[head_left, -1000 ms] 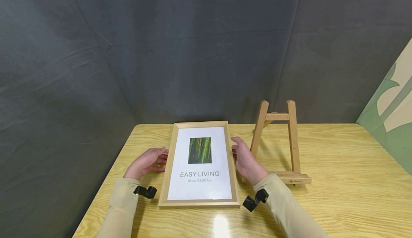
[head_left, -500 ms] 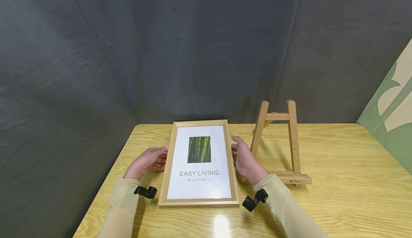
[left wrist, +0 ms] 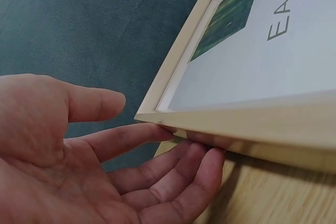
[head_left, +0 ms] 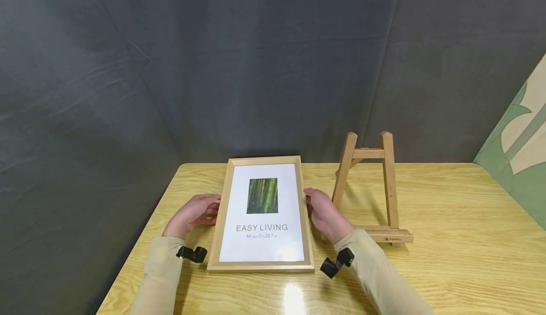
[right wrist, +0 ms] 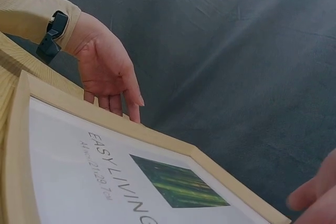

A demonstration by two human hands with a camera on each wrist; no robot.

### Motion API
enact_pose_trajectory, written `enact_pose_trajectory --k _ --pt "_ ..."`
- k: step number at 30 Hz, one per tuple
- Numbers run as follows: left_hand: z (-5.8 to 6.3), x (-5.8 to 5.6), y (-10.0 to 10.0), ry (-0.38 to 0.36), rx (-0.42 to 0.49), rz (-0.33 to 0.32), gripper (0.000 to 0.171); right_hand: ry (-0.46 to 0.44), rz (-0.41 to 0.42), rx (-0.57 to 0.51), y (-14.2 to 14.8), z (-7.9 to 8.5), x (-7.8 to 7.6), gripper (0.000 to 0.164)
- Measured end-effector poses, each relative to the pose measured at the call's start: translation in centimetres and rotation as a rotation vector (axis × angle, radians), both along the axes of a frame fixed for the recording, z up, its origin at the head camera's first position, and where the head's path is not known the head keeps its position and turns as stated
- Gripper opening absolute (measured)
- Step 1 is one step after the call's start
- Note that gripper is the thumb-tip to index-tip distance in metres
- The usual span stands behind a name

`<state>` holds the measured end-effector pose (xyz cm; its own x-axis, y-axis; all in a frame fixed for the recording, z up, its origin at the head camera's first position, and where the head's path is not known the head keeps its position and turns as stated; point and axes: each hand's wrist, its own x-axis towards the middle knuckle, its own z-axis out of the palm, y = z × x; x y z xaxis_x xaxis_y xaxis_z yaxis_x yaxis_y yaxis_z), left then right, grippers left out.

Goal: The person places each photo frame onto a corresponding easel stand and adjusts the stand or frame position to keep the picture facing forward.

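Note:
A light wooden picture frame (head_left: 262, 237) lies face up at a slight tilt between the two hands. Its white insert reads "EASY LIVING" under a green bamboo picture. At the left side is the left hand (head_left: 194, 214); in the left wrist view its fingertips (left wrist: 207, 163) touch the frame's lower edge, with the thumb raised clear of it. The right hand (head_left: 326, 214) is at the opposite side, thumb straight and close to the rim. In the right wrist view only part of the right hand (right wrist: 317, 198) shows, and the frame hides most of its fingers.
A small wooden tabletop easel (head_left: 388, 182) stands right of the frame, just beyond the right hand. The light wood table (head_left: 460, 239) extends to the right. Dark grey fabric (head_left: 273, 68) hangs behind and on the left, with a green-and-cream leaf panel (head_left: 518, 163) at far right.
The picture frame has shifted slightly left, and its far end sits a little higher in the head view. The right hand has followed it, its thumb coming closer to the rim.

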<state>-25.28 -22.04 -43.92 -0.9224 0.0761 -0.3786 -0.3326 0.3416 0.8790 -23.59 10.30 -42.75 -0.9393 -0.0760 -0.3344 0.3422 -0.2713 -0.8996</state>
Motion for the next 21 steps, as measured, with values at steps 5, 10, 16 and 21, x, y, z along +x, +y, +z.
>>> enact_pose_trajectory --k 5,10,16,21 --pt "-0.29 0.07 -0.12 0.011 0.007 0.001 0.047 0.015 0.027 0.083 0.10 -0.14 0.09 0.047" --pt "-0.29 0.26 -0.21 0.020 0.009 -0.020 0.052 0.019 0.002 0.131 -0.01 -0.33 0.03 0.054" --pt "-0.51 0.30 -0.14 0.018 0.018 -0.011 0.052 0.033 -0.005 0.146 -0.09 -0.55 -0.05 0.060" --pt "-0.31 0.52 0.07 0.015 0.013 0.001 0.048 0.046 -0.017 0.140 -0.03 -0.59 0.00 0.065"
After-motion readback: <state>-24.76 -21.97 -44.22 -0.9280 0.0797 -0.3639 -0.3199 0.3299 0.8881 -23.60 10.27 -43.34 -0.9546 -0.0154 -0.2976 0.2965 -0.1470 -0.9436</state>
